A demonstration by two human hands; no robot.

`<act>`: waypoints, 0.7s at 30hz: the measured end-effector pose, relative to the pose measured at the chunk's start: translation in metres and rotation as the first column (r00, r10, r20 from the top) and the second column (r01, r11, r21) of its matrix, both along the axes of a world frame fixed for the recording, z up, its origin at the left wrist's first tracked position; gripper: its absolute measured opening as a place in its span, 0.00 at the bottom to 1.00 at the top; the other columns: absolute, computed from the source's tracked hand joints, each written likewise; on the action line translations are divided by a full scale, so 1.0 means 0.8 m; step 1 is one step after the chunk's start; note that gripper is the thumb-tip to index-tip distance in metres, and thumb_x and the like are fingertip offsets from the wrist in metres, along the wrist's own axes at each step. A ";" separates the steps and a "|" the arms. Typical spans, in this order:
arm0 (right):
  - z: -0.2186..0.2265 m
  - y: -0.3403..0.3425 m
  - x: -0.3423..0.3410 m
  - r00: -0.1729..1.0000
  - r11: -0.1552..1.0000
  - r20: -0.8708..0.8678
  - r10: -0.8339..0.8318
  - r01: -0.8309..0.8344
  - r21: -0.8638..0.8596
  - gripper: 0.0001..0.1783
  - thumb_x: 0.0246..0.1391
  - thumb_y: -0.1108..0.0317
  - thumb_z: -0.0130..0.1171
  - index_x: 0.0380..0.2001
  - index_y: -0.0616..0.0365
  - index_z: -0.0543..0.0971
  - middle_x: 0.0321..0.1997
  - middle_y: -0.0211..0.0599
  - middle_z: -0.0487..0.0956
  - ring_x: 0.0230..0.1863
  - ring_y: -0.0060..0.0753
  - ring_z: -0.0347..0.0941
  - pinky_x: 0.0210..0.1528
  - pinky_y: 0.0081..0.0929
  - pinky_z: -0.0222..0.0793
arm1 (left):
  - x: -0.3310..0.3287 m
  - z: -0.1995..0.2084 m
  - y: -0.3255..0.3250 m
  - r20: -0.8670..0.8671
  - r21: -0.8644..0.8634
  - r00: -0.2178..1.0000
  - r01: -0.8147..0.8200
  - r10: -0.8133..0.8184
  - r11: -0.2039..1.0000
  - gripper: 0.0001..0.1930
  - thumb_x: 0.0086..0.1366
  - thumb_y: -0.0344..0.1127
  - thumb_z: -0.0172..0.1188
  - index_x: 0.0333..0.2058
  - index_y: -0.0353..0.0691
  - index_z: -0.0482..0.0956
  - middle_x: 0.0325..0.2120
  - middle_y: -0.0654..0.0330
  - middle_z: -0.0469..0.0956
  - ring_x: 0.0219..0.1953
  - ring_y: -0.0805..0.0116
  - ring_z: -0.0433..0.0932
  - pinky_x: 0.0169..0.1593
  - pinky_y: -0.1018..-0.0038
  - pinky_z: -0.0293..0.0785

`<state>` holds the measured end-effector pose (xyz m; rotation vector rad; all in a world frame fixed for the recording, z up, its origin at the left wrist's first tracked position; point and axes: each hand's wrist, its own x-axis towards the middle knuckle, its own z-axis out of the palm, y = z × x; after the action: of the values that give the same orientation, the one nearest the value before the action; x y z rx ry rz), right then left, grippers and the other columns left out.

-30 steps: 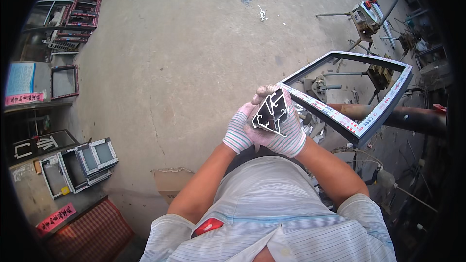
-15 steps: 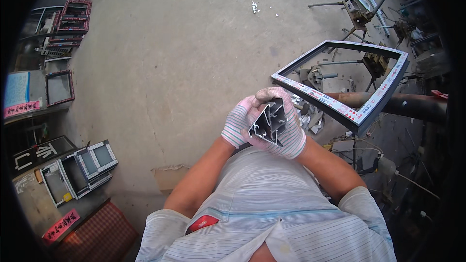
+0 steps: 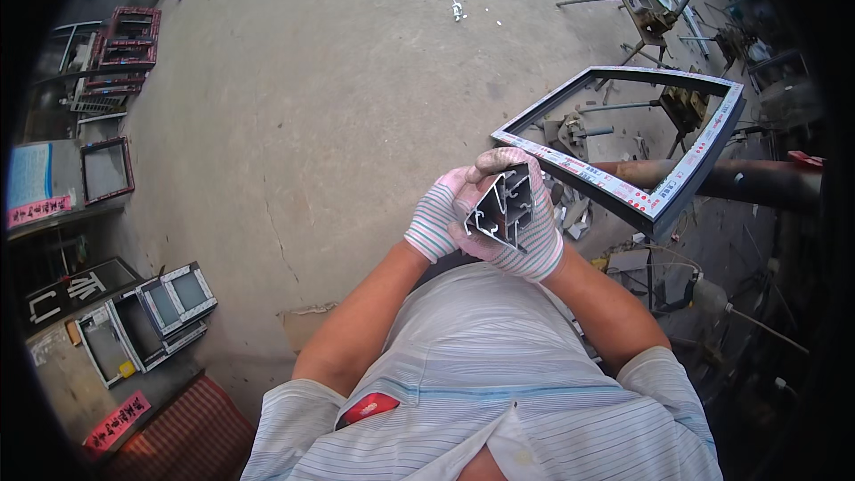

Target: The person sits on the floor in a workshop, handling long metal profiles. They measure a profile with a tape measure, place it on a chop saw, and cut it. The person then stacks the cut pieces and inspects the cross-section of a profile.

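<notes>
In front of my chest I hold a short cut piece of dark aluminium profile (image 3: 500,212), its open hollow end facing up with thin inner ribs showing. My right hand (image 3: 540,233), in a striped knit glove, wraps round its right side, the fingers curled over the far edge. My left hand (image 3: 438,214), gloved alike, closes on the left side of the profile, and its fingertips are partly hidden behind the piece. Just beyond my right hand is the near corner of a dark window frame (image 3: 579,167) with printed white protective film on its face.
The frame lies over a thick rusty pipe (image 3: 766,187) and stands with metal fittings at right. Metal offcuts (image 3: 577,216) litter the ground under it. Small framed window samples (image 3: 147,321) and red-filmed frames (image 3: 134,40) line the left side. White scraps (image 3: 457,9) lie on the concrete floor.
The profile has tilted slightly and moved a little right and up in the view, both hands still round it. The whole scene has shifted slightly.
</notes>
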<state>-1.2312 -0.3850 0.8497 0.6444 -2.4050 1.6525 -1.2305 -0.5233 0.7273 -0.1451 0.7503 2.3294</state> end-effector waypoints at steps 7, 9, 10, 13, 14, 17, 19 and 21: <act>-0.004 -0.002 -0.003 0.999 1.000 0.037 0.015 -0.015 -0.007 0.48 0.34 0.61 0.81 0.57 0.61 0.63 0.47 0.36 0.73 0.51 0.35 0.73 0.60 0.37 0.68 | 0.001 0.015 -0.008 -0.580 -0.555 0.792 -0.214 -0.189 0.804 0.22 0.73 0.45 0.48 0.57 0.36 0.73 0.55 0.51 0.76 0.57 0.58 0.75 0.64 0.63 0.70; -0.006 -0.003 -0.006 1.000 1.000 0.014 0.022 -0.021 -0.009 0.49 0.34 0.60 0.81 0.57 0.61 0.63 0.46 0.37 0.73 0.51 0.34 0.72 0.59 0.36 0.68 | -0.001 0.027 -0.011 -0.646 -0.644 0.712 -0.317 -0.274 0.696 0.21 0.73 0.45 0.47 0.57 0.37 0.72 0.55 0.52 0.76 0.56 0.59 0.75 0.63 0.64 0.71; -0.007 -0.004 -0.008 1.000 1.000 0.006 0.023 -0.023 -0.007 0.49 0.35 0.59 0.81 0.56 0.61 0.63 0.47 0.37 0.73 0.51 0.34 0.72 0.59 0.36 0.68 | -0.002 0.033 -0.013 -0.669 -0.674 0.673 -0.369 -0.316 0.640 0.21 0.74 0.44 0.47 0.57 0.37 0.72 0.55 0.53 0.76 0.56 0.60 0.76 0.63 0.65 0.72; -0.020 -0.013 -0.010 0.985 0.980 0.168 0.029 0.005 -0.198 0.43 0.42 0.62 0.80 0.57 0.56 0.64 0.52 0.34 0.70 0.52 0.31 0.71 0.59 0.30 0.69 | -0.014 0.039 -0.009 -0.709 -0.697 0.583 -0.492 -0.397 0.522 0.21 0.74 0.44 0.46 0.58 0.38 0.72 0.54 0.54 0.76 0.55 0.62 0.76 0.62 0.67 0.73; -0.019 -0.015 -0.011 0.986 0.970 0.167 0.015 0.026 -0.240 0.42 0.41 0.63 0.80 0.56 0.57 0.65 0.50 0.39 0.71 0.50 0.37 0.73 0.56 0.33 0.71 | -0.016 0.039 -0.008 -0.712 -0.699 0.567 -0.513 -0.415 0.498 0.21 0.75 0.44 0.46 0.58 0.38 0.72 0.54 0.55 0.76 0.55 0.63 0.76 0.62 0.67 0.73; -0.008 -0.034 -0.027 0.995 0.983 0.099 -0.021 0.039 -0.182 0.44 0.40 0.67 0.81 0.57 0.54 0.64 0.51 0.35 0.70 0.53 0.30 0.71 0.58 0.31 0.71 | -0.025 0.027 -0.019 -0.696 -0.718 0.564 -0.544 -0.445 0.433 0.21 0.75 0.45 0.45 0.59 0.39 0.71 0.54 0.56 0.76 0.54 0.64 0.76 0.61 0.68 0.74; -0.011 -0.047 -0.040 0.999 0.984 0.039 0.019 -0.012 -0.180 0.44 0.41 0.68 0.79 0.59 0.56 0.64 0.52 0.37 0.71 0.53 0.34 0.71 0.60 0.31 0.69 | -0.032 0.019 -0.030 -0.675 -0.737 0.588 -0.535 -0.445 0.412 0.21 0.75 0.45 0.46 0.59 0.40 0.71 0.54 0.56 0.76 0.55 0.64 0.75 0.62 0.68 0.72; 0.010 -0.054 -0.053 0.998 0.977 0.032 0.045 -0.037 -0.212 0.42 0.42 0.68 0.79 0.58 0.58 0.65 0.51 0.41 0.71 0.51 0.38 0.73 0.58 0.33 0.71 | -0.044 0.011 -0.041 -0.650 -0.760 0.610 -0.523 -0.453 0.387 0.22 0.74 0.46 0.46 0.60 0.40 0.70 0.55 0.57 0.76 0.56 0.64 0.75 0.63 0.68 0.71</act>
<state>-1.2734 -0.4280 0.8574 0.6373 -2.2103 1.9189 -1.2654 -0.5558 0.7365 0.4863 2.5617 1.5305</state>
